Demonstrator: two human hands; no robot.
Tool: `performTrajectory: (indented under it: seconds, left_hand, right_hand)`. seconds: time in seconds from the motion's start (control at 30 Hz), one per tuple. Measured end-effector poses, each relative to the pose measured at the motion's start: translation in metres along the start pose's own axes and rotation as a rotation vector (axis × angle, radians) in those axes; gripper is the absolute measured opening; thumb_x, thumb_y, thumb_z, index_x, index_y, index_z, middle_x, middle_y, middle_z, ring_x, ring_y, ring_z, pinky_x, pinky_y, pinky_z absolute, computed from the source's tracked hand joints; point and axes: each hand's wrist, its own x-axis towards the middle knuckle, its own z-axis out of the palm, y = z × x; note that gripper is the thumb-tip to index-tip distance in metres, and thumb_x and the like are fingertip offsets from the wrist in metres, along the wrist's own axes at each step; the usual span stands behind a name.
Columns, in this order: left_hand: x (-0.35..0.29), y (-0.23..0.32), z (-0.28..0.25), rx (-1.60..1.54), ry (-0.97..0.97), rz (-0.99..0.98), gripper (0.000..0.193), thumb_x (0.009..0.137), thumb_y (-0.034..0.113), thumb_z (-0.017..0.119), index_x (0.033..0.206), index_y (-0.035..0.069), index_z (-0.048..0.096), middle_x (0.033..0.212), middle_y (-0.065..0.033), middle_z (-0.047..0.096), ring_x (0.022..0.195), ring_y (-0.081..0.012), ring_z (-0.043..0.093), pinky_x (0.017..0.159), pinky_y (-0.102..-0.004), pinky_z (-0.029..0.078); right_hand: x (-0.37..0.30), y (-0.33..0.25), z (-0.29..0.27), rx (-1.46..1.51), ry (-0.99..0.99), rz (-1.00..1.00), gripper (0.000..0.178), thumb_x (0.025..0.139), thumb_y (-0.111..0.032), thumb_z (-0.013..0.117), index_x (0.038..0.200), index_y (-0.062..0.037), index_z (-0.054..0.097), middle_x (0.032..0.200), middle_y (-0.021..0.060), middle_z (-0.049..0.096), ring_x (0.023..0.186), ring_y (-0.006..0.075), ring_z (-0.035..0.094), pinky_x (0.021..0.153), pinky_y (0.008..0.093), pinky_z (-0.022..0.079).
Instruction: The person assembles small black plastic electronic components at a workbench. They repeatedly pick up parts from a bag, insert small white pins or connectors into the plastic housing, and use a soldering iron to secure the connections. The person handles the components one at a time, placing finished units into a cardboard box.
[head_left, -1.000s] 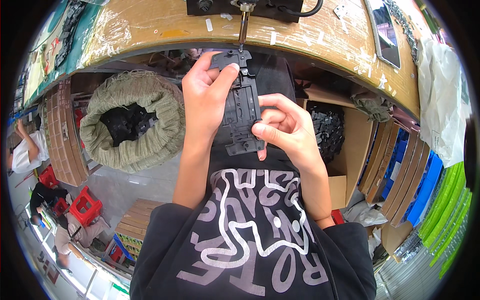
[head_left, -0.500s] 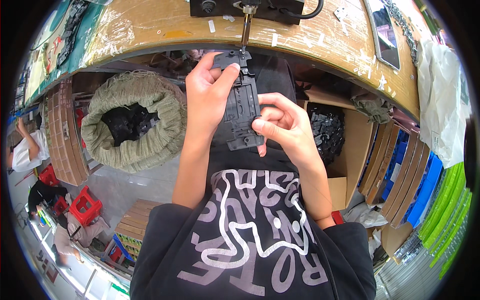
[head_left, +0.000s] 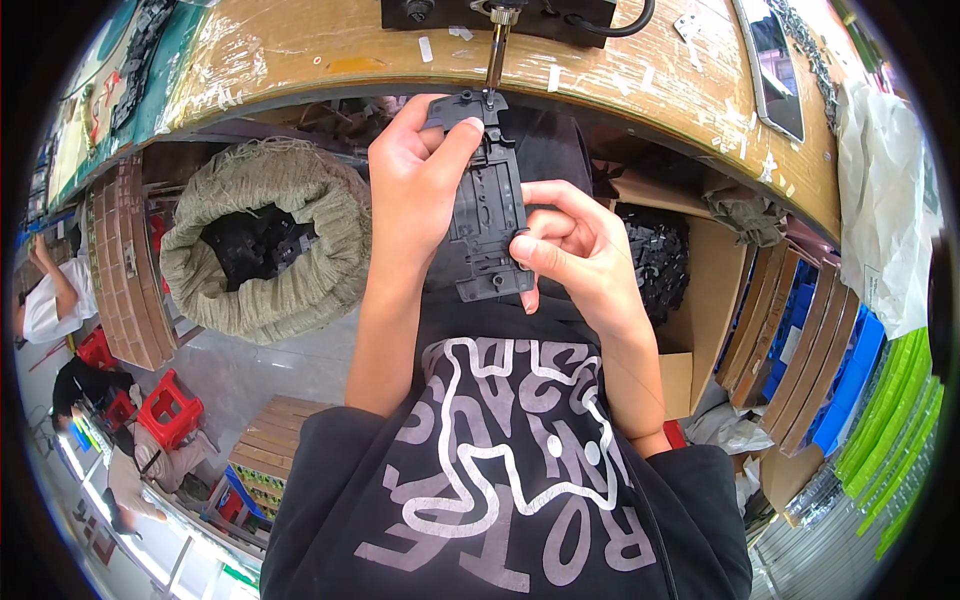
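We see the left hand (head_left: 425,175) raised on its outstretched forearm, thumb laid across the far end of a black plastic part (head_left: 487,208), fingers curled behind, clamped on it. The right hand (head_left: 580,250), nearer to us, pinches the part's right edge, index bent inward. The part's far end sits under the metal driver bit (head_left: 497,58) by the bench (head_left: 290,85).
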Motion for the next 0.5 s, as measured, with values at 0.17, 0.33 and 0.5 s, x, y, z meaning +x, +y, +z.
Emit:
performTrajectory:
  seconds: [0.17, 0.33, 0.5]
  left_hand:
    - [0.0035, -0.0018, -0.0004, 0.022, -0.002, 0.018, 0.019, 0.079, 0.004, 0.053, 0.096, -0.003, 0.053, 0.070, -0.0048, 0.059, 0.055, -0.0043, 0.052, 0.048, -0.0176, 0.040]
    - [0.0049, 0.0023, -0.0017, 0.048, -0.007, 0.007, 0.021, 0.079, 0.004, 0.052, 0.098, -0.004, 0.052, 0.074, -0.0082, 0.060, 0.057, -0.0082, 0.057, 0.051, -0.0202, 0.047]
    - [0.0021, 0.0001, -0.0001, 0.009, 0.030, 0.013, 0.018, 0.079, 0.005, 0.053, 0.096, -0.003, 0.053, 0.068, -0.0039, 0.059, 0.055, -0.0032, 0.050, 0.047, -0.0175, 0.038]
  right_hand:
    - [0.0031, -0.0023, -0.0013, -0.001, -0.001, -0.008, 0.034, 0.076, -0.002, 0.060, 0.105, 0.0061, 0.043, 0.065, 0.0059, 0.054, 0.050, 0.0110, 0.054, 0.044, 0.0222, 0.046]
    - [0.0038, -0.0046, 0.0019, -0.018, -0.006, -0.008, 0.036, 0.076, -0.003, 0.061, 0.106, 0.0064, 0.043, 0.065, 0.0051, 0.053, 0.050, 0.0102, 0.053, 0.044, 0.0218, 0.046]
    - [0.0013, 0.0000, 0.0022, 0.017, -0.002, -0.005, 0.034, 0.076, -0.003, 0.061, 0.104, 0.0063, 0.044, 0.064, 0.0048, 0.053, 0.050, 0.0097, 0.053, 0.044, 0.0215, 0.046]
